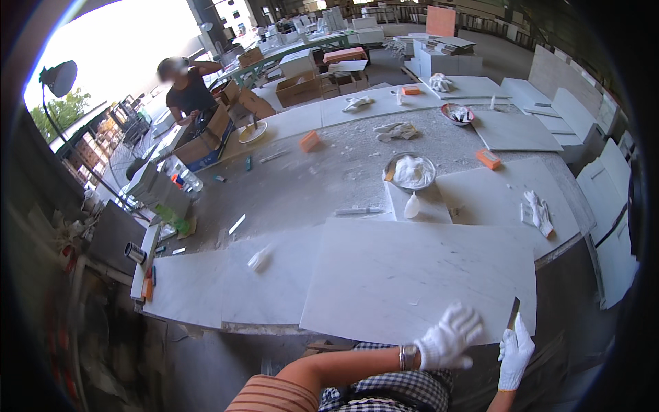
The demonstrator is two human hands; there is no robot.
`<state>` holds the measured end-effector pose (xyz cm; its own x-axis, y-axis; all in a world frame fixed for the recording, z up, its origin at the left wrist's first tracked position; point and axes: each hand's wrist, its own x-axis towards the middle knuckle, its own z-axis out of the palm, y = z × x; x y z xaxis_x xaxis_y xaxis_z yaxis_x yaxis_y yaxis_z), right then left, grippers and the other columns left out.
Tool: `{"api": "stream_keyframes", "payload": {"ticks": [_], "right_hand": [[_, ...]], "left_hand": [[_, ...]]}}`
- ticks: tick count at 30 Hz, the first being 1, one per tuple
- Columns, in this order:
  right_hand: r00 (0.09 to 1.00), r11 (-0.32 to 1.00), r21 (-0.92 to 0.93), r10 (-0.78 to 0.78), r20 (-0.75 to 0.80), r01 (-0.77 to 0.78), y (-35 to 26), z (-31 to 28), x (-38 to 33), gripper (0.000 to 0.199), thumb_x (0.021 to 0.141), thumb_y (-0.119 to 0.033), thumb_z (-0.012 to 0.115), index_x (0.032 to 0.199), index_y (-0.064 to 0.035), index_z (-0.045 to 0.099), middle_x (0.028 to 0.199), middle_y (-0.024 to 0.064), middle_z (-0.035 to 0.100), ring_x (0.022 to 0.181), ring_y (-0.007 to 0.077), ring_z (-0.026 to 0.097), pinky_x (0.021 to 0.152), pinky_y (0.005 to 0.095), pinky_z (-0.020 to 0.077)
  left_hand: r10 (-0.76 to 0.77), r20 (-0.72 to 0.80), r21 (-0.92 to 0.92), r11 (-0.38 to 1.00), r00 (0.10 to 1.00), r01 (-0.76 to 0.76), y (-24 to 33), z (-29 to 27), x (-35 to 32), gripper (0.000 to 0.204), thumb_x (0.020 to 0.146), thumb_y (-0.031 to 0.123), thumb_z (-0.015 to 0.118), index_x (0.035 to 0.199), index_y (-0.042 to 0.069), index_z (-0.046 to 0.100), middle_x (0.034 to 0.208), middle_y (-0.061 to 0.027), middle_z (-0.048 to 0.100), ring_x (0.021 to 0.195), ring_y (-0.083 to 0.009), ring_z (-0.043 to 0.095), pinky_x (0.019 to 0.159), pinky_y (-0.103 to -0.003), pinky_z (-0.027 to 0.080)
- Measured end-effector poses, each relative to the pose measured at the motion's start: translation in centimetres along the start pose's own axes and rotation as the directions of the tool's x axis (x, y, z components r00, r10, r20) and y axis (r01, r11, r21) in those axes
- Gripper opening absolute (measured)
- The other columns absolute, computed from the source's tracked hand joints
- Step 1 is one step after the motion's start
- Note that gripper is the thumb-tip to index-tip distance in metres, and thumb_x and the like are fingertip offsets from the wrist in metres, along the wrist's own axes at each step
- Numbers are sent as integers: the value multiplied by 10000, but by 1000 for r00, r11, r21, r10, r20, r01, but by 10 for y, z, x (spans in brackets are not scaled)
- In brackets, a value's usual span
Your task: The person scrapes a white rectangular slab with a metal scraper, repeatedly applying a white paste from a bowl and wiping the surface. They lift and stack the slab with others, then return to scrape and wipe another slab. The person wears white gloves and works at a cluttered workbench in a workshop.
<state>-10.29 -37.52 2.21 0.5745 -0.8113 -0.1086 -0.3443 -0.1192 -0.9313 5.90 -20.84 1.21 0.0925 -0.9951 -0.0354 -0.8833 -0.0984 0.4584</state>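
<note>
White knit gloves cover the left hand [447,336] and right hand [515,351]. The marble slab [412,275] is white with faint grey veins; sanding blocks [488,158] are orange; the bench [309,185] is dusty grey.

I looked down on a long grey stone-topped workbench [309,185] dusted with white powder. Along the frame's lower middle lay a large white marble slab [419,275], with a smaller white slab [220,285] touching it at lower left. Further up sat a round metal bowl of white paste [410,172], an orange rectangular block [488,158], and a crumpled pair of white gloves [539,211].
</note>
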Motion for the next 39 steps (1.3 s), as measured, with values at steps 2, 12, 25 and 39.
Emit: {"api": "stream_keyframes", "payload": {"ticks": [2, 12, 25, 39], "right_hand": [[999, 999, 15, -31, 21, 31, -9, 11, 0, 513, 996, -38, 632, 1503, -59, 558, 727, -48, 529, 549, 25, 431, 443, 209, 376], [992, 998, 58, -20, 124, 13, -14, 25, -3, 611, 961, -80, 740, 1530, -55, 518, 730, -38, 569, 589, 24, 468, 495, 206, 422], [978, 996, 42, -88, 188, 82, -12, 54, 14, 581, 960, -81, 750, 1502, -29, 546, 714, -37, 548, 578, 26, 461, 492, 212, 412], [974, 989, 68, -140, 178, 130, 1, 50, 14, 570, 948, -55, 751, 1487, -33, 564, 729, -44, 543, 590, 25, 462, 488, 203, 423]], "left_hand": [[197, 82, -197, 964, 977, -178, 12, 10, -11, 816, 959, 603, 590, 1517, 18, 476, 1568, -185, 478, 1565, -373, 272, 1276, -621, 101], [-286, -610, 379, 714, 739, 589, -53, 20, -128, 916, 863, 669, 691, 1528, 86, 455, 1588, -268, 420, 1479, -437, 373, 1202, -668, 231], [-546, -428, 138, 748, 720, 649, -85, -41, -96, 959, 834, 714, 676, 1435, 1, 451, 1475, -241, 412, 1381, -463, 356, 1147, -727, 211], [-540, -515, 3, 775, 666, 632, -88, -36, -51, 761, 866, 450, 746, 1400, -19, 474, 1517, -278, 378, 1456, -493, 304, 1180, -722, 157]]}}
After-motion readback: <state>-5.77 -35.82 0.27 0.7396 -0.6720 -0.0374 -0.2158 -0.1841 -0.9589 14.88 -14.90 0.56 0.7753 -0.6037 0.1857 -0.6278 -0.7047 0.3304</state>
